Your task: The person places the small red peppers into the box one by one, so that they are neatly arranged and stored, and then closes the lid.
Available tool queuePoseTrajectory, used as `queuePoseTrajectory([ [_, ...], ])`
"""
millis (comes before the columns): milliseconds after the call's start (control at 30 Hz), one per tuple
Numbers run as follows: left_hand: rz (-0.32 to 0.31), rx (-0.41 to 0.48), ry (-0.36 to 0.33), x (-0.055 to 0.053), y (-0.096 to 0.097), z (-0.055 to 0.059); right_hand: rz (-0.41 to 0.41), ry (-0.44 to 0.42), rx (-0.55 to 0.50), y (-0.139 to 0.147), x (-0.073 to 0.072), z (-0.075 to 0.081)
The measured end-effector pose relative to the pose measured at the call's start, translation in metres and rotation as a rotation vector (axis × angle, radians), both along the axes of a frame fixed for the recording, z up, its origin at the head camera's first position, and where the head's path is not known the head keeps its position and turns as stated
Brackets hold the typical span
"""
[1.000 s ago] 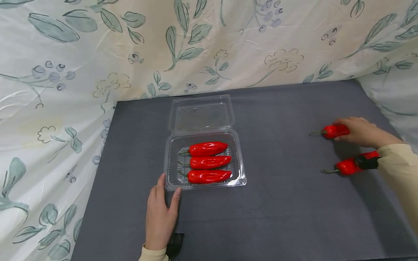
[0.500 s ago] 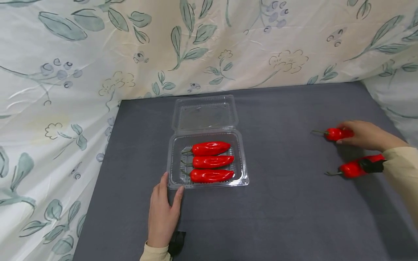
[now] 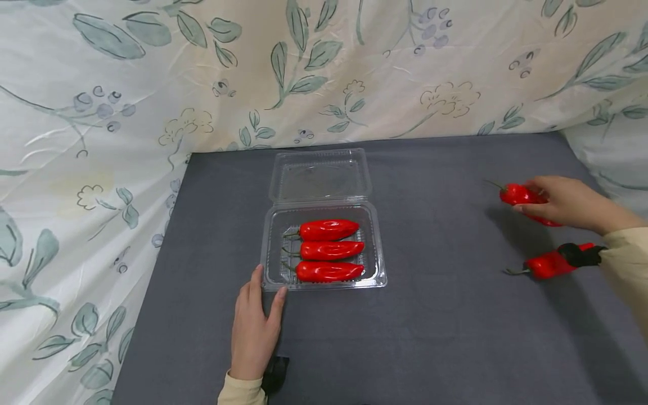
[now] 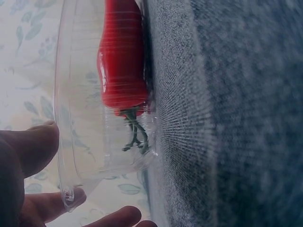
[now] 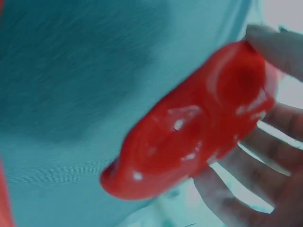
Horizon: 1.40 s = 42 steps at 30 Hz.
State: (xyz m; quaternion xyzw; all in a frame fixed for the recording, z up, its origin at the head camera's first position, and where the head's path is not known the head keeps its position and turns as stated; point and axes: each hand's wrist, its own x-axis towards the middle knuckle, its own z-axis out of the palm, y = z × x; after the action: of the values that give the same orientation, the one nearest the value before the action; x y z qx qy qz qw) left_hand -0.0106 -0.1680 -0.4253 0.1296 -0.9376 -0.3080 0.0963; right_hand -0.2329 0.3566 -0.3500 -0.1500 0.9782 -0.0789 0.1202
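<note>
A glossy red pepper is held in the right hand, raised above the worktop, green stem pointing left. A second pepper lies nearer, stem left, partly hidden. Three more peppers lie parallel in a clear box, stems left, tips right. Its transparent lid stands open on the far side.

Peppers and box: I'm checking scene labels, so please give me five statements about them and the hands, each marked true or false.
1. Three peppers lie in the box. True.
2. The lid is shut. False: it lies open.
3. The right hand holds a pepper. True.
4. The left hand holds a pepper. False: it touches the box.
5. Another pepper lies on the table. True.
</note>
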Motion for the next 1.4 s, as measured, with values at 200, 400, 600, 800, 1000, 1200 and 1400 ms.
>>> queuePoseTrajectory([
  [200,-0.008,-0.018,0.024,0.0,-0.001,0.0,0.016,0.11,-0.078,-0.035,0.001,0.022],
  [400,-0.013,-0.026,0.035,0.0,-0.001,0.0,0.029,0.149,-0.151,-0.08,0.004,0.043],
  [600,-0.019,-0.037,0.04,0.0,-0.001,0.0,0.106,0.157,-0.192,-0.126,0.005,0.059],
  [800,-0.022,-0.041,0.052,0.001,-0.001,0.0,0.228,0.18,-0.252,-0.169,0.003,0.072],
  [1000,-0.012,-0.035,0.03,0.001,0.0,0.0,0.333,0.187,-0.291,-0.215,0.004,0.085],
  [1200,-0.007,-0.032,0.028,0.0,0.001,0.0,0.427,0.183,-0.299,-0.254,0.008,0.087],
  [1400,-0.01,-0.035,0.059,0.001,0.002,0.0,0.541,0.204,-0.28,-0.283,0.012,0.075],
])
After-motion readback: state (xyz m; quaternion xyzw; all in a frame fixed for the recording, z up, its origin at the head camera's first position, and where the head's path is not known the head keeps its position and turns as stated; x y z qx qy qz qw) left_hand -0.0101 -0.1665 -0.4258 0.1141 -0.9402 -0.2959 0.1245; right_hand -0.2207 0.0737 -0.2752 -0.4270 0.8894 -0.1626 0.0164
